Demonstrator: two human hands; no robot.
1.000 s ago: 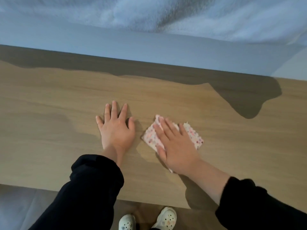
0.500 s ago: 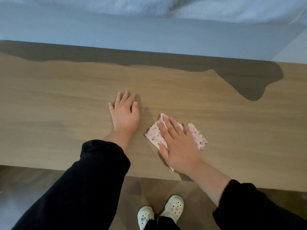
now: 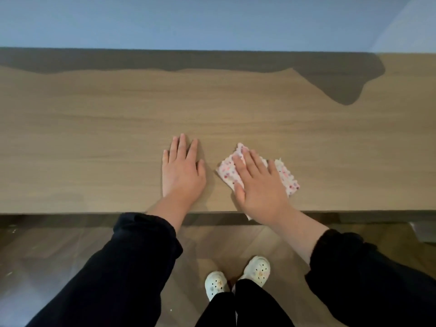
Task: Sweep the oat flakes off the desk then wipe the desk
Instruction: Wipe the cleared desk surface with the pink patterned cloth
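A white cloth with coloured specks (image 3: pixel 289 178) lies flat on the light wooden desk (image 3: pixel 94 138) near its front edge. My right hand (image 3: pixel 258 182) presses down on the cloth with straight fingers and covers most of it; one corner of the cloth sticks out past the desk edge under my wrist. My left hand (image 3: pixel 182 172) rests flat on the bare wood just left of the cloth, fingers straight. I see no oat flakes on the desk top.
A pale blue wall (image 3: pixel 212 22) runs along the desk's far edge, with a dark shadow band below it. The desk's front edge crosses the view at mid height. Below it are the brown floor (image 3: pixel 59 256) and my white clogs (image 3: pixel 236 277).
Both hands and the cloth have drawn back toward the desk's front edge. The view has tilted down, showing more floor and my feet.
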